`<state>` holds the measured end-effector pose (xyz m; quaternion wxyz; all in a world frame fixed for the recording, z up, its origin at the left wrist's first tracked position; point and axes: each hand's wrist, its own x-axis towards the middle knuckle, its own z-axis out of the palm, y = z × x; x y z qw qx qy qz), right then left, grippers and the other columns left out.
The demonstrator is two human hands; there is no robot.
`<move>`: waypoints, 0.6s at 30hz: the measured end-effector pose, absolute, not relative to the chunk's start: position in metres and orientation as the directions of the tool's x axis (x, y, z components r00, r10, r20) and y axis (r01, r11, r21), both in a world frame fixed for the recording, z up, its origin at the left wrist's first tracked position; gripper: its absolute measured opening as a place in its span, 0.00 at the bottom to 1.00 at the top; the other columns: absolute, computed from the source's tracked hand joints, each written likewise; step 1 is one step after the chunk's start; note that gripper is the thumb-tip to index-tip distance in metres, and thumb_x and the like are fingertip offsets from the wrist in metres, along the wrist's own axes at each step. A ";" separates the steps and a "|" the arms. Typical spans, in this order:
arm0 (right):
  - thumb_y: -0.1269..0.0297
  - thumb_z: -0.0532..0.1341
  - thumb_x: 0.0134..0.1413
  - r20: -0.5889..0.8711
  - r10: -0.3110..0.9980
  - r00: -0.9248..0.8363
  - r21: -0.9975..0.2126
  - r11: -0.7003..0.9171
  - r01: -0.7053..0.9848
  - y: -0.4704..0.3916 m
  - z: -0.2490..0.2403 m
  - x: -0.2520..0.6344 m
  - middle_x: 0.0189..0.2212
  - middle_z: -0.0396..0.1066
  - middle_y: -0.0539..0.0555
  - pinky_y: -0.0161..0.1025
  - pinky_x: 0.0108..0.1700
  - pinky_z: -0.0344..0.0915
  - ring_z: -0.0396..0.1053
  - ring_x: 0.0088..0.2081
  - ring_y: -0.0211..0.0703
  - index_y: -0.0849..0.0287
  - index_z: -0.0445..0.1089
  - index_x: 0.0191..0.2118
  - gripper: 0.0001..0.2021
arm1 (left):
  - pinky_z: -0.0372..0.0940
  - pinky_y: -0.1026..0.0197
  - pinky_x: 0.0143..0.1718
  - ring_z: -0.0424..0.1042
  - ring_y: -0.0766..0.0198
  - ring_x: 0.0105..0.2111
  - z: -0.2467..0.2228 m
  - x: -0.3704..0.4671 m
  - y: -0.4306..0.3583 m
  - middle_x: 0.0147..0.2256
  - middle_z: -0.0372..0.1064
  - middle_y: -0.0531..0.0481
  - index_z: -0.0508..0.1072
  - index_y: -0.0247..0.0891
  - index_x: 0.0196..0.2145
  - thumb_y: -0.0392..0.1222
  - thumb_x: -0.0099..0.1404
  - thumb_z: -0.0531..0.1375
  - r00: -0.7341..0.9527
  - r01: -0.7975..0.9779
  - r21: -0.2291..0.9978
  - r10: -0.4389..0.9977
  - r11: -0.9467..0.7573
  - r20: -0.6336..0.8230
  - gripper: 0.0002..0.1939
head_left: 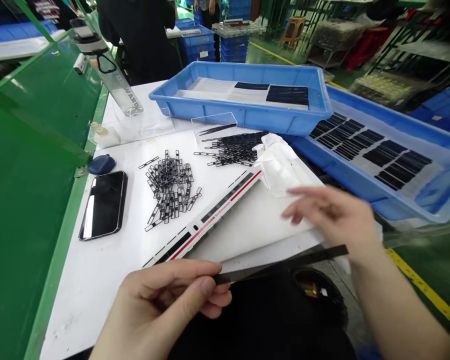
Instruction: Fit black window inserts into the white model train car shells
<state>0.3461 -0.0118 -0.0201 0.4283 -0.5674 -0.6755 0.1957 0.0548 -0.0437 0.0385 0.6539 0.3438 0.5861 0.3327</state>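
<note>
The left hand (165, 300) pinches one end of a long dark strip (285, 263), thumb against fingers, and out it runs along the near edge of the worktop (78, 280) toward the right hand (330, 212). It's a one-ended grip: the thin strip could bend or twist if its free end snags. That right hand is blurred, fingers loosely spread; whether its wrist touches the strip can't be told. A careless sweep there could knock the red-striped train piece (210, 217) askew.
</note>
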 end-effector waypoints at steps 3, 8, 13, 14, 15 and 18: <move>0.57 0.68 0.62 0.450 0.885 0.120 -0.621 0.214 0.754 0.040 -0.029 0.377 0.49 0.81 0.62 0.60 0.55 0.71 0.76 0.49 0.59 0.55 0.78 0.55 0.18 | 0.79 0.70 0.31 0.84 0.61 0.28 0.037 0.055 -0.047 0.27 0.84 0.48 0.88 0.43 0.34 0.51 0.57 0.77 0.096 -0.033 0.852 0.850 0.523 -0.518 0.11; 0.58 0.68 0.58 0.414 0.910 -0.030 -0.469 0.241 0.849 0.090 -0.049 0.382 0.46 0.80 0.63 0.63 0.60 0.65 0.72 0.52 0.66 0.59 0.83 0.45 0.14 | 0.80 0.68 0.33 0.86 0.57 0.33 0.026 0.052 -0.050 0.30 0.85 0.47 0.87 0.43 0.35 0.52 0.59 0.76 0.136 -0.037 0.858 0.853 0.513 -0.504 0.12; 0.60 0.66 0.63 0.473 0.879 0.066 -0.518 0.216 0.828 0.088 -0.052 0.384 0.37 0.83 0.59 0.53 0.48 0.72 0.76 0.43 0.58 0.59 0.83 0.37 0.10 | 0.80 0.68 0.35 0.86 0.57 0.34 0.017 0.046 -0.050 0.33 0.86 0.48 0.87 0.44 0.37 0.53 0.61 0.75 0.127 0.038 0.845 0.836 0.533 -0.533 0.13; 0.59 0.66 0.64 0.484 0.870 0.099 -0.543 0.210 0.813 0.087 -0.049 0.388 0.38 0.83 0.58 0.51 0.45 0.73 0.77 0.42 0.56 0.59 0.83 0.38 0.11 | 0.80 0.69 0.35 0.86 0.57 0.34 0.017 0.046 -0.049 0.33 0.86 0.48 0.86 0.44 0.37 0.54 0.60 0.75 0.100 0.038 0.840 0.835 0.541 -0.542 0.13; 0.57 0.64 0.66 0.494 0.859 0.132 -0.572 0.206 0.794 0.086 -0.044 0.393 0.40 0.83 0.59 0.48 0.43 0.73 0.79 0.41 0.55 0.60 0.82 0.41 0.13 | 0.80 0.70 0.34 0.86 0.58 0.33 0.016 0.046 -0.049 0.32 0.86 0.49 0.86 0.44 0.37 0.54 0.59 0.76 0.078 0.035 0.836 0.833 0.547 -0.548 0.13; 0.49 0.48 0.76 0.509 0.846 0.158 -0.635 0.246 0.733 0.080 -0.021 0.412 0.41 0.83 0.63 0.45 0.41 0.74 0.81 0.45 0.54 0.64 0.79 0.47 0.27 | 0.79 0.71 0.34 0.86 0.59 0.33 0.015 0.048 -0.046 0.32 0.86 0.49 0.86 0.44 0.37 0.54 0.58 0.76 0.085 0.031 0.834 0.830 0.550 -0.551 0.14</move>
